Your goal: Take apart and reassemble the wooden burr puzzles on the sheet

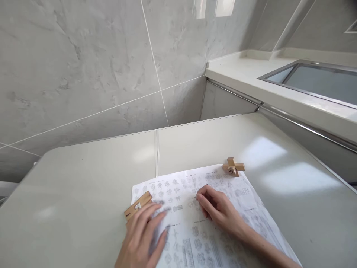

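Observation:
A white printed sheet (pixel 223 208) full of small diagrams lies on a pale table (pixel 83 186). My left hand (pixel 143 236) rests flat on the sheet's left edge, fingers stretched out, touching a flat wooden piece (pixel 137 204) that pokes out beyond my fingertips. My right hand (pixel 216 208) lies on the middle of the sheet with fingers curled loosely and fingertips pressing the paper; nothing shows in it. A small assembled wooden block puzzle (pixel 233 167) sits at the sheet's far right corner, apart from both hands.
A grey tiled wall (pixel 83 67) rises behind the table. To the right runs a white counter (pixel 251 74) with a steel sink (pixel 320 80) set in it. A seam (pixel 156 152) divides the table top in two.

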`<state>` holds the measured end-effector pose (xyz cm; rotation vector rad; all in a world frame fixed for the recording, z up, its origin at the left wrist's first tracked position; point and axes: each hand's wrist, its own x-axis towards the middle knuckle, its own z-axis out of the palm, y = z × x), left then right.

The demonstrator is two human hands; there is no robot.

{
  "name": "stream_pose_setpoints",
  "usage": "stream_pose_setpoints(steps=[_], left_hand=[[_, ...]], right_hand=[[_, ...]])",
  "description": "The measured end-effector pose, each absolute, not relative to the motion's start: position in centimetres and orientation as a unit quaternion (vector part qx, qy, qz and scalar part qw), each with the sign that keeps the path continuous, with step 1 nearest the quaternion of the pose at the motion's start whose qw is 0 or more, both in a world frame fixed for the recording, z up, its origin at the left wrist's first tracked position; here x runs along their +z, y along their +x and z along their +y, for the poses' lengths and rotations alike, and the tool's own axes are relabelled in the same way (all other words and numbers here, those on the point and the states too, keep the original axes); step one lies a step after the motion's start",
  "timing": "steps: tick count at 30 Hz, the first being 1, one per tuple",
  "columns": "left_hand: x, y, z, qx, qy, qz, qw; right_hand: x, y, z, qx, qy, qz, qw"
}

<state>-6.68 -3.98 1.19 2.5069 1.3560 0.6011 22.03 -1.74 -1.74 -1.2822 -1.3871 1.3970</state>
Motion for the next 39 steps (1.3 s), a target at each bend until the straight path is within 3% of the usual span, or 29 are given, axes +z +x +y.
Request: stream_pose_setpoints(steps=[4, 14, 27, 39], left_hand=[[-0.1, -11.4, -4.5, 0.18, 0.791, 0.58, 0.066], [-0.6, -13.7, -4.8, 0.17, 0.799, 0.575, 0.045], [-0.5, -4.5, -2.3, 0.195, 0.829, 0.503, 0.145], [0.8, -0.8, 0.9, 0.236, 0.788, 0.522, 0.225]], right_hand=[[-1.8, 21.9, -1.8, 0.54, -0.497, -0.562, 0.382], [-1.4, 21.7, -1.7, 0.543, -0.488, -0.562, 0.387], [-1.3, 21.8, -1.7, 0.521, -0.48, -0.586, 0.393], [-2.2, 21.0, -2.4, 0.349, -0.45, -0.734, 0.369]])
